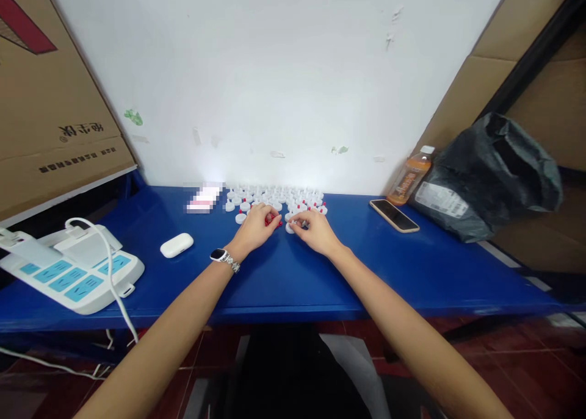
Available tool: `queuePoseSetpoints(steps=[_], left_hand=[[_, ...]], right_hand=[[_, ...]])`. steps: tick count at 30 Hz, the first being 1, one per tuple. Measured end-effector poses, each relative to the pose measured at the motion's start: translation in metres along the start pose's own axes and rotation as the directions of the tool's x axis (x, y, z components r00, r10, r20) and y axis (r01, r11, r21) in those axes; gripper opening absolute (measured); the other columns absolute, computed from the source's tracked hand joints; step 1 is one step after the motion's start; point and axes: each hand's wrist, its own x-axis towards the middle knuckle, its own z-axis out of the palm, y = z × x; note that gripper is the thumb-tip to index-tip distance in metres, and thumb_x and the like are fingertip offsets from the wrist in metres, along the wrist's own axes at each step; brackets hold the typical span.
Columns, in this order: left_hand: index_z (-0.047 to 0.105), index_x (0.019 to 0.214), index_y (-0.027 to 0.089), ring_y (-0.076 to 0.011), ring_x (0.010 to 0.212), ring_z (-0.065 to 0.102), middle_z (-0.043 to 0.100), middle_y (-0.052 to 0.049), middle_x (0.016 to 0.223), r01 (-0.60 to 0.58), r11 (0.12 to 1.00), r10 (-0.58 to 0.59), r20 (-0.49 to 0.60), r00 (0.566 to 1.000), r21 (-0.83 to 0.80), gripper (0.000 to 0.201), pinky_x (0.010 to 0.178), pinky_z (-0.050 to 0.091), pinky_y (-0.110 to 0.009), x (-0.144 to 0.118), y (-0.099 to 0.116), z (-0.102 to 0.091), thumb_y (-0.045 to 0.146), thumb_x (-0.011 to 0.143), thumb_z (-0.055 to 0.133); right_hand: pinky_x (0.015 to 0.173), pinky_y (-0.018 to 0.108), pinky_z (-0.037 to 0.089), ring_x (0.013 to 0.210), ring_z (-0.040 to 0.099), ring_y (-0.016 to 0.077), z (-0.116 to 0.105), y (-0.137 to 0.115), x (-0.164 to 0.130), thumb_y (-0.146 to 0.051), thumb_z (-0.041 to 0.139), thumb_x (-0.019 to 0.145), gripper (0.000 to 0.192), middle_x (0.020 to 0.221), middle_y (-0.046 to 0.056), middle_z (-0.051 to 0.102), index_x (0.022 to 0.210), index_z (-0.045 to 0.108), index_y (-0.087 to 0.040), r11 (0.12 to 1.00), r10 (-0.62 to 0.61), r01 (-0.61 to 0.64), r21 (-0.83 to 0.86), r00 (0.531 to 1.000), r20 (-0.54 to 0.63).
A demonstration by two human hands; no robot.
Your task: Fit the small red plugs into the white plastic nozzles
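Several white round caps with thin upright nozzles (279, 196) stand in a cluster on the blue table by the wall. Some of them, along the front and right, carry small red tips (298, 207). My left hand (254, 227) is curled at the front of the cluster, its fingers closed around a bunch of small red tips (273, 219). Just to its right, my right hand (317, 229) pinches at a white cap (290, 227) near the table surface. Its fingers partly hide that cap. A watch (220, 255) is on my left wrist.
A white power strip (103, 285) with plugs and a cable lies at the left, near a white earbud case (176, 246). At the right are a phone (394, 215), a drink bottle (409, 178) and a black plastic bag (485, 175). A cardboard box (59, 102) stands left.
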Motion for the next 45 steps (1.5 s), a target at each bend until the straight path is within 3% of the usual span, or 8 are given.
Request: queuePoseSetpoints(steps=[9,17,23,29,34,38,42,45], left_hand=[[0.064,0.088,0.019,-0.0213,0.087,0.056,0.062,-0.005,0.088,-0.024,1.0,0.024,0.054,0.998,-0.007,0.019,0.082,0.045,-0.037,-0.001,0.006,0.002,0.036,0.094,0.055],[0.062,0.087,0.022,-0.0218,0.085,0.055,0.06,-0.003,0.086,-0.04,0.999,0.042,0.129,0.991,-0.02,0.021,0.073,0.044,-0.034,-0.004,0.017,0.003,0.038,0.081,0.073],[0.05,0.072,0.021,-0.0236,0.085,0.054,0.059,-0.004,0.083,-0.036,0.99,0.019,0.123,0.992,0.136,0.023,0.068,0.04,-0.034,0.001,0.028,0.006,0.028,0.085,0.068],[0.05,0.073,0.021,-0.0242,0.085,0.053,0.06,-0.005,0.083,-0.035,0.986,0.014,0.127,0.992,0.162,0.022,0.068,0.04,-0.035,0.003,0.031,0.006,0.025,0.087,0.066],[0.051,0.073,0.021,-0.0234,0.083,0.053,0.058,-0.004,0.08,-0.05,0.992,0.04,0.092,0.995,0.118,0.024,0.067,0.04,-0.034,0.0,0.029,0.004,0.033,0.087,0.066],[0.053,0.081,0.021,-0.0209,0.08,0.055,0.061,-0.003,0.081,-0.048,0.999,0.048,-0.021,0.999,-0.004,0.022,0.073,0.043,-0.035,-0.002,0.029,-0.002,0.037,0.097,0.052],[0.055,0.09,0.021,-0.0191,0.081,0.056,0.062,-0.004,0.085,-0.042,0.994,0.032,-0.094,0.995,-0.101,0.023,0.076,0.042,-0.034,-0.003,0.031,-0.008,0.037,0.102,0.043],[0.055,0.091,0.021,-0.0187,0.08,0.055,0.061,-0.003,0.084,-0.064,0.988,0.054,-0.075,0.996,-0.141,0.025,0.074,0.042,-0.033,-0.004,0.035,-0.009,0.037,0.103,0.041]], right_hand=[[0.083,0.034,0.041,0.088,0.057,0.0215,0.004,0.004,0.007,-0.025,0.065,0.086,0.022,0.082,0.003,0.074,0.105,0.075,-0.022,0.998,0.042,-0.042,-0.052,0.999,0.004],[0.083,0.035,0.041,0.082,0.058,0.0206,-0.018,0.018,0.03,-0.031,0.061,0.088,0.02,0.084,0.003,0.071,0.097,0.076,-0.021,0.986,0.112,-0.132,-0.1,0.976,-0.186],[0.092,0.044,0.034,0.096,0.051,0.0278,-0.021,0.033,0.052,-0.039,0.067,0.085,0.02,0.09,0.01,0.067,0.086,0.079,-0.022,0.916,0.15,-0.179,-0.359,0.983,-0.108],[0.092,0.045,0.032,0.097,0.048,0.0284,-0.015,0.036,0.053,-0.038,0.066,0.086,0.019,0.091,0.01,0.064,0.088,0.079,-0.024,0.917,0.167,-0.177,-0.357,0.984,-0.058],[0.095,0.046,0.035,0.103,0.051,0.0291,-0.02,0.029,0.051,-0.035,0.061,0.089,0.018,0.101,0.01,0.067,0.09,0.074,-0.022,0.959,0.088,-0.127,-0.254,0.983,-0.16],[0.081,0.036,0.044,0.091,0.059,0.0222,-0.025,0.013,0.04,-0.034,0.053,0.094,0.016,0.109,0.008,0.071,0.098,0.063,-0.022,0.998,0.005,0.008,0.067,0.982,-0.191],[0.07,0.031,0.045,0.073,0.059,0.0166,-0.017,-0.002,0.023,-0.045,0.047,0.099,0.025,0.091,0.004,0.07,0.104,0.056,-0.023,0.921,0.0,0.049,0.387,0.992,-0.124],[0.065,0.027,0.044,0.066,0.056,0.0143,-0.008,-0.013,0.012,-0.052,0.043,0.1,0.035,0.074,-0.001,0.059,0.108,0.059,-0.023,0.896,0.011,0.021,0.445,0.998,-0.068]])
